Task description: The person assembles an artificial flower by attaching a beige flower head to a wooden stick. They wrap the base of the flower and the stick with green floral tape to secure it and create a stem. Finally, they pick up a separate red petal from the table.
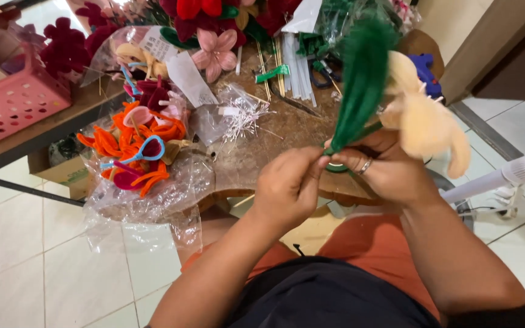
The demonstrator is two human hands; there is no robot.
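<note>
Left hand: the left hand [290, 188] is pinching the base of the green fuzzy leaf [363, 76] between thumb and fingertips, knuckles facing the camera.
Right hand: the right hand [387, 170] is curling around the same base and a cream fuzzy flower [423, 121]; a ring is showing on one finger.
Green fuzzy leaf: standing tilted upward above both hands, over the near edge of the round wooden table [287, 136].
Cream fuzzy flower: lying just beside the leaf, touching the right hand, petals drooping to the right.
Green tape roll [337, 166]: peeking out between the hands, mostly hidden.
Table left: orange and pink loops [138, 149] are resting on clear plastic wrap [153, 194].
Far left: a pink basket [16, 100] is sitting on a bench.
</note>
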